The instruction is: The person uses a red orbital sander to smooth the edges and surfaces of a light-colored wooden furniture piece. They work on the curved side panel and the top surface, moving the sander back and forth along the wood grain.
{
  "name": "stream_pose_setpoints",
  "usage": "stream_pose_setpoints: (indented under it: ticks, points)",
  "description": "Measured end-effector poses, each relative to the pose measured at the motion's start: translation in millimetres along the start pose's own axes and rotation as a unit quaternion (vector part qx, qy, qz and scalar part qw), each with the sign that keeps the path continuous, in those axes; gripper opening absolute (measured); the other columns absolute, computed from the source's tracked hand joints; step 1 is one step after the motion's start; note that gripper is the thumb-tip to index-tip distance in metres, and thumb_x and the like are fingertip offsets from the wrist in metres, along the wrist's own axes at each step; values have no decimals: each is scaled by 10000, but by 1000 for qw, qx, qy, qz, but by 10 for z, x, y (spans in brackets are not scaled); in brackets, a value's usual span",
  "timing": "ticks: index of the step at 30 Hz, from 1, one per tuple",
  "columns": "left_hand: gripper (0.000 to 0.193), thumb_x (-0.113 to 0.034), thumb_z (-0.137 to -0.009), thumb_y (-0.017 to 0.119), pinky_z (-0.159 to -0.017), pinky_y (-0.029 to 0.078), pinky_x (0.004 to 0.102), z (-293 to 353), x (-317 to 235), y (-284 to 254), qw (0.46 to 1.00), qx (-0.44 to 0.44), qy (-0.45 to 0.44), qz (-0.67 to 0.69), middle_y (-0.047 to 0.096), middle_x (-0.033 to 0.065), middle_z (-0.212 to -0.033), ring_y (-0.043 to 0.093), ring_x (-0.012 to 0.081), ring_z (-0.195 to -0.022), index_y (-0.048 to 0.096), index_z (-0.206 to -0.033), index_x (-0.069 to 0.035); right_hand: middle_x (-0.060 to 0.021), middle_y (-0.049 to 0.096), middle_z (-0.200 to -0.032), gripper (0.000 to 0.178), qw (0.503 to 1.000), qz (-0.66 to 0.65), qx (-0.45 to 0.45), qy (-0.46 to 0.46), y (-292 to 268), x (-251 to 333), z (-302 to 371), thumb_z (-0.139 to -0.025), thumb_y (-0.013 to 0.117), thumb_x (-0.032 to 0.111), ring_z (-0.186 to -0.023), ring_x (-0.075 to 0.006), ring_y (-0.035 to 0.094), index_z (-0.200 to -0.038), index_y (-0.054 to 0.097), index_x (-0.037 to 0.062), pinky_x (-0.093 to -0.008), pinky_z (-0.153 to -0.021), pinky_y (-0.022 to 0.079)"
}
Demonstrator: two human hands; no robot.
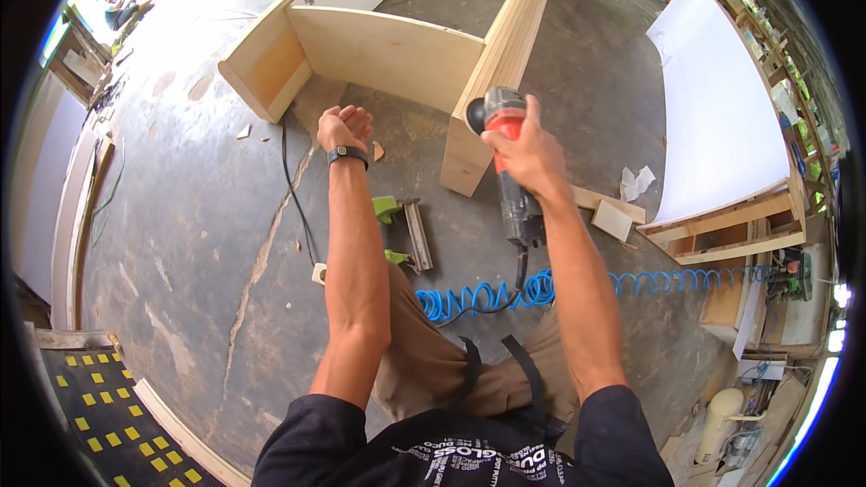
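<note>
My right hand (534, 160) is wrapped round a red and black angle grinder (511, 126). Its dark disc (475, 115) is at the near end of a long board (483, 104) of the pale wooden frame; whether it touches cannot be made out. My left hand (345, 128), with a watch on its wrist, is held in the air, palm upward and fingers loosely curled, with nothing in it. It is nearest the frame's inner cross panel (388, 52). Between my forearms a green nail gun (388, 209) lies on the floor, partly hidden by my left arm.
A coiled blue air hose (487, 299) runs right across the floor in front of my legs, beside the grinder's black cord (521, 261). Wood offcuts (612, 220) and crumpled paper (636, 183) lie at the right. A white-faced panel (722, 99) stands beyond. Another person (122, 13) sits far left.
</note>
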State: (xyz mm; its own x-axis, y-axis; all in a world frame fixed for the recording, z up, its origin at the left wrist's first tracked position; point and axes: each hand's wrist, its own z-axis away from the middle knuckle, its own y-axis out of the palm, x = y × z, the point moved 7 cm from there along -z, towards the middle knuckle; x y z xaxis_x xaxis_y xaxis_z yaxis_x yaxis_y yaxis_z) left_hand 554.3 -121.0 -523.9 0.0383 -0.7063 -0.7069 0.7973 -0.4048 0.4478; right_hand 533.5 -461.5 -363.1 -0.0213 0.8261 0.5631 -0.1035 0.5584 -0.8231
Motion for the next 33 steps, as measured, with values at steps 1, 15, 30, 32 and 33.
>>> stream_pose_setpoints:
  ticks: [1, 15, 30, 32, 33]
  points:
    - [335, -251, -999, 499, -758, 521, 495, 3, -2, 11, 1000, -1, 0, 5, 752, 191, -888, 723, 377, -802, 690, -979, 22, -306, 743, -1131, 1044, 1000, 9, 10, -1, 24, 86, -18, -877, 763, 469, -1119, -451, 724, -1621, 214, -16, -502, -1002, 542]
    - [312, -254, -988, 522, -742, 512, 494, 6, -127, -52, 1000, -13, 10, 9, 749, 191, -905, 718, 369, -815, 685, -985, 12, -336, 722, -1173, 1075, 998, 56, 19, -3, -9, 217, -185, -853, 778, 475, -1170, -476, 698, -1632, 197, 15, -518, -1004, 541]
    - [327, -267, -978, 526, -772, 519, 486, 36, -81, 5, 1000, -5, 1, 4, 755, 193, -950, 725, 369, -856, 692, -1019, 12, -323, 728, -1168, 984, 998, 64, 18, -11, 55, 321, -156, -888, 744, 459, -1137, -477, 709, -1609, 238, 21, -523, -1010, 539]
    - [329, -267, -979, 525, -773, 521, 487, 91, -51, 21, 1000, -4, -3, 0, 754, 194, -946, 725, 370, -853, 690, -1021, 15, -322, 729, -1166, 990, 997, 79, 24, -8, 125, 423, -175, -885, 749, 460, -1131, -477, 712, -1609, 234, 23, -518, -1017, 539]
    - [330, -267, -980, 525, -773, 522, 487, 124, -12, 48, 1000, 0, -2, -5, 753, 194, -943, 724, 371, -848, 689, -1021, 16, -321, 730, -1165, 993, 996, 87, 28, -6, 146, 431, -173, -884, 752, 461, -1128, -477, 713, -1609, 232, 24, -516, -1020, 540]
